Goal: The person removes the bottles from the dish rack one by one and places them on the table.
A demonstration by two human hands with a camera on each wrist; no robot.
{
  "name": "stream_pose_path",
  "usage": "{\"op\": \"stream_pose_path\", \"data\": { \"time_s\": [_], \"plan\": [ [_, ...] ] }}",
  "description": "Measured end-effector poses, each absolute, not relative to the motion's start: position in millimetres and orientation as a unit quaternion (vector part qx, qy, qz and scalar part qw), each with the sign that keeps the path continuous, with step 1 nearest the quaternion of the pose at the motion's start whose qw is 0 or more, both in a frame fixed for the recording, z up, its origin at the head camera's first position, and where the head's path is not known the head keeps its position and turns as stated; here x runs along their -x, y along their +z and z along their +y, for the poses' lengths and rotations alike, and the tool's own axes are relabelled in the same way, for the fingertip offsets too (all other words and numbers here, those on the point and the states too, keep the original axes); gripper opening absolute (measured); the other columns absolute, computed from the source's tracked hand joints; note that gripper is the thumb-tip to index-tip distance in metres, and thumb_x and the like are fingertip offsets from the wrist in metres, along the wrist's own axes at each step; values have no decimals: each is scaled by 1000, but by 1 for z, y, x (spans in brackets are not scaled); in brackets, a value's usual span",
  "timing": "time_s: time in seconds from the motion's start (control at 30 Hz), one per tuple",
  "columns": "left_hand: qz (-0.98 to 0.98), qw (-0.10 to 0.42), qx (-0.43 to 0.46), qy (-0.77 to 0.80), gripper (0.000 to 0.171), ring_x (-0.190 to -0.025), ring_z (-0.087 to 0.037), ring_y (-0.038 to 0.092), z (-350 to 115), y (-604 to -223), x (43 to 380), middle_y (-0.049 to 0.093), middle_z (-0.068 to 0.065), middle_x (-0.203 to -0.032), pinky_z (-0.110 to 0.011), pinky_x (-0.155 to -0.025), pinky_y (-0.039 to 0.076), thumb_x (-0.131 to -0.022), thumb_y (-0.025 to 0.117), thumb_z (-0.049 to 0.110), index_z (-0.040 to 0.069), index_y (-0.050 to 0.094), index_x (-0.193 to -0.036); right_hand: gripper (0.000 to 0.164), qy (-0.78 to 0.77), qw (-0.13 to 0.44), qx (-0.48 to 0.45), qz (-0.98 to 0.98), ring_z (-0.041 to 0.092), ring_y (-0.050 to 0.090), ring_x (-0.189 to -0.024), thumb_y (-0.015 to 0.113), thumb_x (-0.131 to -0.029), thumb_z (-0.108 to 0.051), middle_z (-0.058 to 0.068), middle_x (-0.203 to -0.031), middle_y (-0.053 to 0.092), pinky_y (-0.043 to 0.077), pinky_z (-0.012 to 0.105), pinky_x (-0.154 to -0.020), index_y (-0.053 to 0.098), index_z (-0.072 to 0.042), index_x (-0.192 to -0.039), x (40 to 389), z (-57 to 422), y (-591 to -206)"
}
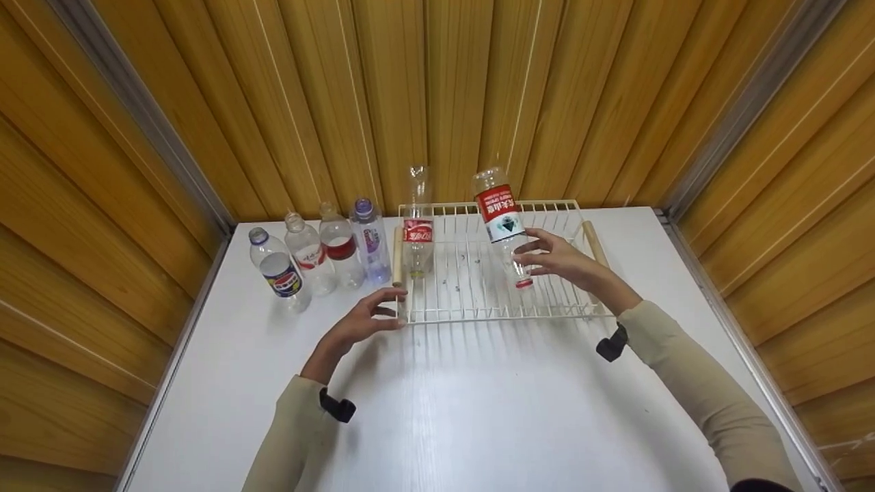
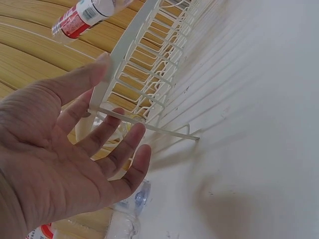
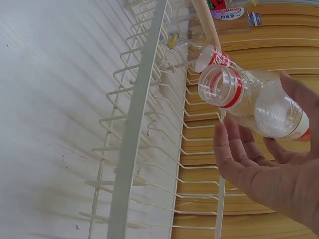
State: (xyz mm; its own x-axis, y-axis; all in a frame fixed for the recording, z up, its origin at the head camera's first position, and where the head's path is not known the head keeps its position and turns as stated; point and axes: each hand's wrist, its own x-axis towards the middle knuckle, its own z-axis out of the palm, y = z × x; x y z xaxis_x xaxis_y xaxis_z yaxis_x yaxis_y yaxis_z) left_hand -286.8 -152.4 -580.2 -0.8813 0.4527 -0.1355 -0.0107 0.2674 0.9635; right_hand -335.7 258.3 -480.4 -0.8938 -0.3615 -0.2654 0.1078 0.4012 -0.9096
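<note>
My right hand (image 1: 562,262) holds a clear plastic bottle with a red and white label (image 1: 502,215) upside down and tilted over the rack. Its uncapped mouth with a red ring (image 3: 219,87) points down in the right wrist view. My left hand (image 1: 361,320) is at the front left corner of the white wire rack (image 1: 506,318), its thumb and index finger around the corner in the left wrist view. At the rack's left side, another clear bottle with a red label (image 1: 418,232) stands upside down, neck lowest.
Left of the rack, several uncapped bottles stand upright: one with a blue label (image 1: 284,280), two with red on their labels, and a purple-tinted bottle (image 1: 371,242). Wooden handles (image 1: 595,242) flank the rack. Wood-patterned walls (image 1: 451,89) rise behind and beside the white table (image 1: 465,410).
</note>
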Motion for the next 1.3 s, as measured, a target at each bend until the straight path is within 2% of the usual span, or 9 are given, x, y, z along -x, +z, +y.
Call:
{"op": "stream_pose_path", "data": {
  "time_s": [0.1, 0.2, 0.3, 0.43, 0.63, 0.8, 0.93, 1.07, 1.3],
  "plan": [
    [771, 200, -142, 588, 61, -137, -46, 48, -152, -582, 285, 46, -18, -154, -57, -112, 42, -92, 74, 16, 13, 51, -148, 83, -539, 215, 90, 809, 37, 56, -132, 72, -96, -30, 23, -151, 47, 52, 44, -107, 24, -11, -161, 333, 260, -483],
    [771, 202, -144, 587, 61, -137, -47, 48, -152, -583, 284, 45, -19, -155, -57, -112, 43, -93, 73, 15, 10, 49, -149, 75, -544, 212, 98, 806, 29, 64, -120, 72, -96, -29, 21, -146, 51, 57, 35, -94, 34, -12, -158, 330, 260, -486],
    [770, 208, -143, 586, 62, -138, -47, 47, -152, -583, 283, 44, -19, -156, -57, -112, 43, -94, 72, 15, 9, 47, -150, 68, -566, 213, 103, 790, 24, 69, -110, 73, -96, -26, 19, -139, 55, 60, 32, -87, 42, -9, -154, 327, 260, -489],
    [769, 209, -139, 587, 63, -138, -46, 47, -152, -584, 281, 45, -18, -155, -57, -112, 43, -93, 72, 15, 10, 47, -151, 60, -586, 214, 117, 772, 24, 72, -105, 74, -95, -23, 19, -135, 58, 62, 38, -89, 49, -4, -147, 325, 258, -492],
    [773, 199, -141, 586, 64, -136, -44, 49, -152, -582, 277, 47, -17, -154, -59, -112, 42, -93, 75, 17, 10, 48, -150, 55, -586, 214, 152, 767, 29, 72, -108, 74, -95, -19, 22, -142, 53, 61, 40, -90, 53, -4, -143, 320, 256, -495],
    [774, 189, -144, 586, 63, -137, -43, 48, -154, -584, 276, 48, -18, -155, -60, -113, 40, -92, 76, 17, 13, 50, -149, 57, -583, 217, 169, 765, 21, 70, -110, 75, -93, -16, 26, -147, 49, 61, 40, -92, 52, -4, -144, 318, 256, -499],
    [777, 161, -156, 588, 63, -134, -44, 51, -154, -582, 275, 50, -23, -151, -58, -112, 42, -91, 76, 13, 7, 51, -148, 58, -584, 218, 168, 764, 18, 69, -110, 77, -91, -15, 24, -146, 50, 61, 41, -92, 54, -4, -143, 317, 257, -499],
    [795, 138, -144, 573, 66, -131, -44, 53, -152, -572, 276, 52, -24, -147, -56, -108, 46, -88, 79, 13, 4, 51, -147, 58, -584, 217, 169, 764, 20, 68, -111, 78, -90, -15, 25, -147, 49, 61, 41, -92, 54, -4, -142, 317, 257, -498],
    [819, 112, -135, 547, 68, -131, -41, 53, -149, -540, 274, 53, -21, -146, -53, -104, 51, -85, 84, 15, 10, 53, -145, 59, -577, 220, 174, 767, 21, 71, -106, 80, -88, -14, 23, -147, 50, 61, 40, -91, 55, -6, -141, 314, 253, -492]
  ]
}}
